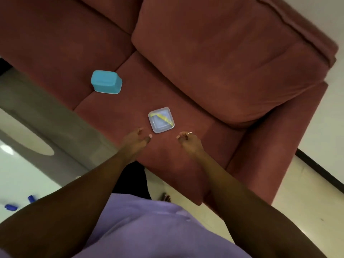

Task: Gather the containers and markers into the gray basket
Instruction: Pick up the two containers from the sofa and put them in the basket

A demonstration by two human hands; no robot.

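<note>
A clear square container (161, 120) with something yellow inside lies on the red sofa seat (186, 164). A blue container (106, 81) sits upside down farther left on the seat, near the gap between cushions. My left hand (135, 139) hovers just left of and below the clear container, fingers loosely curled, holding nothing. My right hand (188, 141) is just right of and below it, fingers curled in, a ring on one finger, holding nothing. Both hands are apart from the container. No gray basket is in view.
Two small blue objects (11, 207) (31, 198) lie on the pale floor at the lower left. A grey low table (37, 116) stands left of the sofa. The sofa's armrest (279, 136) rises to the right.
</note>
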